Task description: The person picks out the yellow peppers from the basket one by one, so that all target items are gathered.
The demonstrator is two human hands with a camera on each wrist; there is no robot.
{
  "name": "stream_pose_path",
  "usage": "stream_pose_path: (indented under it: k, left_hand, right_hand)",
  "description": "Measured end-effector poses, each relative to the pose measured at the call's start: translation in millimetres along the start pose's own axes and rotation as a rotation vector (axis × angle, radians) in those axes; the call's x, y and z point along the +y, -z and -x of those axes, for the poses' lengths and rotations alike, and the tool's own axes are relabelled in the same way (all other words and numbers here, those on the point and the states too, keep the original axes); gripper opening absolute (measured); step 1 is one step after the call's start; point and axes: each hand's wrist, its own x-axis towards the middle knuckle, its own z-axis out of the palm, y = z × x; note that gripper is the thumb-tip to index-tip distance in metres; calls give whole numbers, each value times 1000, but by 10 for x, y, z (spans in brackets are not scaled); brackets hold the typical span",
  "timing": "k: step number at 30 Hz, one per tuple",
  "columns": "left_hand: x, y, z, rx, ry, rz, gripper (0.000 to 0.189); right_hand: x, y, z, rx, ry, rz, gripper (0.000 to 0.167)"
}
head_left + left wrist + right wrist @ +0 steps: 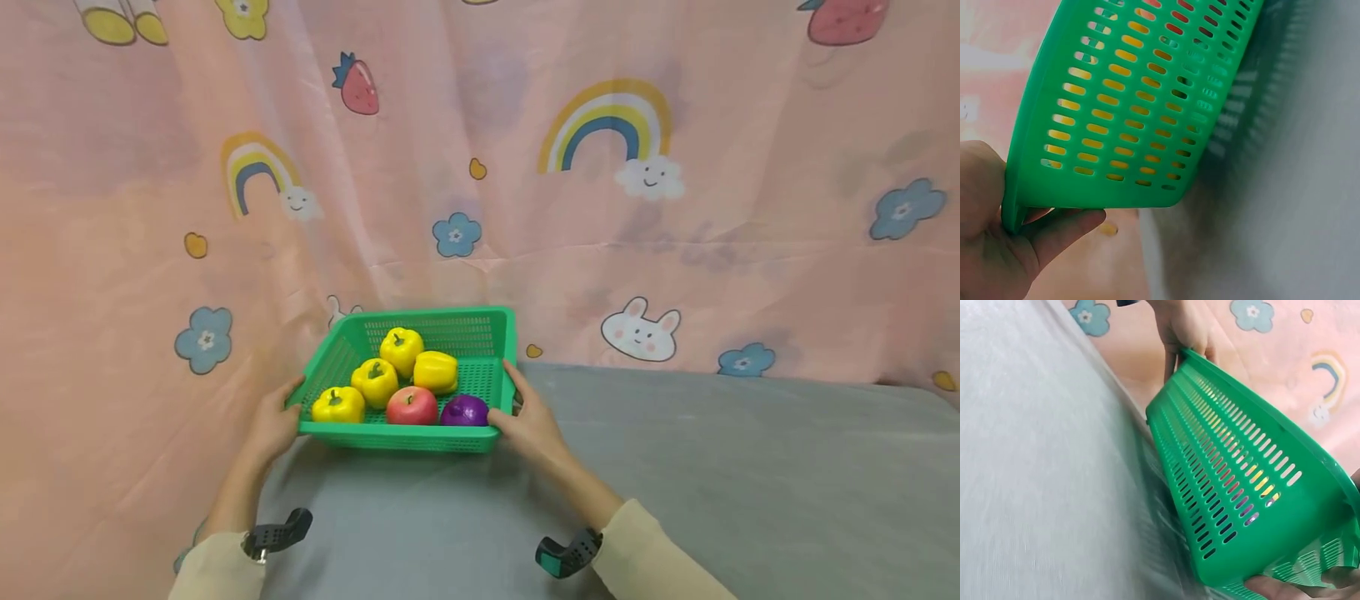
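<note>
A green plastic basket [405, 437] with slotted walls is held between both hands, close over the grey table. My left hand [273, 422] grips its left rim; in the left wrist view the fingers reach under the lip. On the opposite side, my right hand [531, 423] holds the near right corner, thumb on the rim and fingers along the outer wall. Inside lie several yellow bell peppers [375, 382], one red apple [412, 407] and a shiny round purple fruit or vegetable [465, 411]. The right wrist view shows the front wall of the basket [1210, 462].
Behind and to the left hangs a pink curtain [495, 283] printed with rainbows, flowers and rabbits. The grey table [720, 475] stretches to the right and toward me. Dark bands [279, 532] with protruding ends sit on both wrists, by the beige sleeves.
</note>
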Motion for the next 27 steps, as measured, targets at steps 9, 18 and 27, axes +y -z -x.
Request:
stream_pose_path:
  k: [9,18,27]
  left_hand:
    - [289,-265,48,15,-65,-9,54]
    - [610,-608,118,-50,-73,73,55]
    - [828,-892,180,-113,-114,127,58]
  right_hand:
    - [54,408,102,42,25,-24,87]
    - [58,990,302,72,6,8,87]
    - [94,1461,549,83,-2,77,87]
